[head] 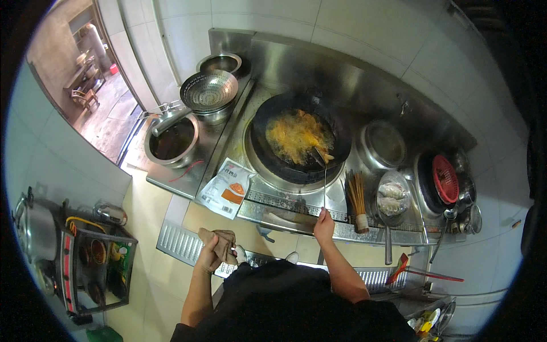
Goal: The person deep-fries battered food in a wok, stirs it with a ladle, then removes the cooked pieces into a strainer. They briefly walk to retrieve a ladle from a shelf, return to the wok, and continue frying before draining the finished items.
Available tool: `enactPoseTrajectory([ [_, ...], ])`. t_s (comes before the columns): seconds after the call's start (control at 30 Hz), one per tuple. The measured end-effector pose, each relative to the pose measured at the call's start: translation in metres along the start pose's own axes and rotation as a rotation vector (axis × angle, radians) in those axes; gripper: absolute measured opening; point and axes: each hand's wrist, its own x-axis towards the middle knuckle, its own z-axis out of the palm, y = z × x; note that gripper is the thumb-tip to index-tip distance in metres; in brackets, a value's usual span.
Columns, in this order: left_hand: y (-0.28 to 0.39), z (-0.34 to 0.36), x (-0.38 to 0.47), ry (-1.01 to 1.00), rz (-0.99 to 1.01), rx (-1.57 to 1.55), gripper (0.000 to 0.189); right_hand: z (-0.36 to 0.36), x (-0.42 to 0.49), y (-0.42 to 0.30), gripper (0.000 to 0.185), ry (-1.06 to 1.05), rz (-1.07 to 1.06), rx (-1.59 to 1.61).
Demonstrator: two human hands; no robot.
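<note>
My right hand (pixel 324 226) grips the long thin handle of a metal ladle (pixel 325 184), whose head dips into the near right side of a large black wok (pixel 269 160). Golden pieces of food (pixel 295 134) bubble and foam in the oil there. In my left hand (pixel 209 255) is a folded brown cloth (pixel 220 244), held over the floor in front of the stove. A white printed food packet (pixel 228 188) lies on the stove's front edge, left of the wok. To the wok's right rests a bamboo wok brush (pixel 357 199).
A perforated strainer (pixel 209 90) sits on a pot at the left, beside a pot of dark liquid (pixel 173 143). On the right are a lidded pot (pixel 383 143), a long-handled strainer holding a filled plastic bag (pixel 392 199) and a red basket (pixel 445 178). Metal drain grating (pixel 175 241) crosses the floor.
</note>
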Motion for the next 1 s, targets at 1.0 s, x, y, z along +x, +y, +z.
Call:
enactPoseTrajectory([
  [1.0,-0.057,-0.333,0.006,0.590,-0.470,1.460,0.041,0.017,-0.019,-0.032,0.026,-0.058,0.231,-0.426],
])
